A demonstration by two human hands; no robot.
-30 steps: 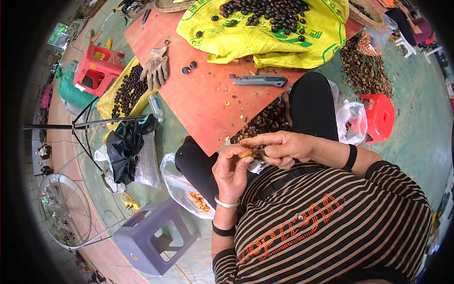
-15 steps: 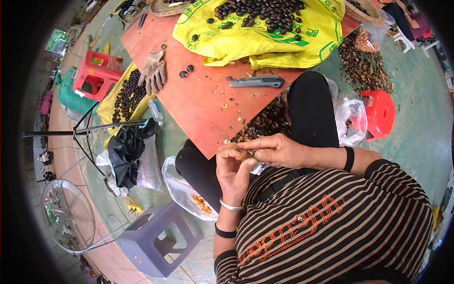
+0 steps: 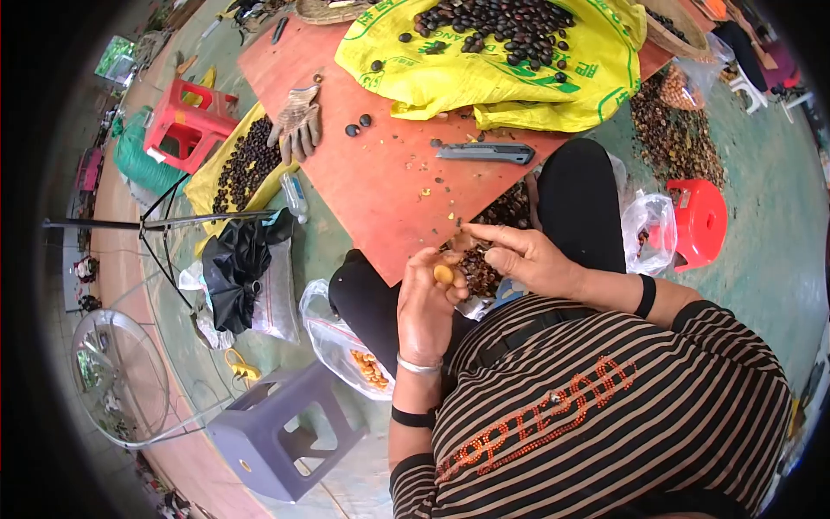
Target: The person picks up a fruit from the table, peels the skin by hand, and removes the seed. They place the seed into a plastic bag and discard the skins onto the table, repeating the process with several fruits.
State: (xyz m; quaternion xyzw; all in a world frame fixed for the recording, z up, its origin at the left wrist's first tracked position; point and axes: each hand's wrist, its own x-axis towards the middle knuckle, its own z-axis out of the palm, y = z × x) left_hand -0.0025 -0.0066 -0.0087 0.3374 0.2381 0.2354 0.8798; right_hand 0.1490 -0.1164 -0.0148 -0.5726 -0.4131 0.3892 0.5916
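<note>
My left hand (image 3: pixel 424 313) is closed, its fingertips and thumb around a round yellow peeled nut (image 3: pixel 443 274). Just to its right, over my lap, my right hand (image 3: pixel 543 268) has its index finger stretched out and the thumb apart from it. Whether a bit of shell clings to its fingertips I cannot make out. Dark shell pieces (image 3: pixel 478 266) lie below and between the hands. Beyond them is the orange-red board (image 3: pixel 367 203), bearing a grey utility knife (image 3: pixel 486 152), two dark nuts and a work glove (image 3: pixel 298 125).
Dark nuts (image 3: pixel 519 35) lie on a yellow sack (image 3: pixel 415 86) at the board's far side. A plastic bag (image 3: pixel 333 342) with yellow nuts sits by my left knee, near a grey stool (image 3: pixel 294 432). A red stool (image 3: pixel 699 225) stands right, and a tripod leg (image 3: pixel 104 223) reaches in left.
My hands have come apart; the right has moved away to the right, and the yellow nut now shows in my left fingers. The whole view has shifted slightly.
</note>
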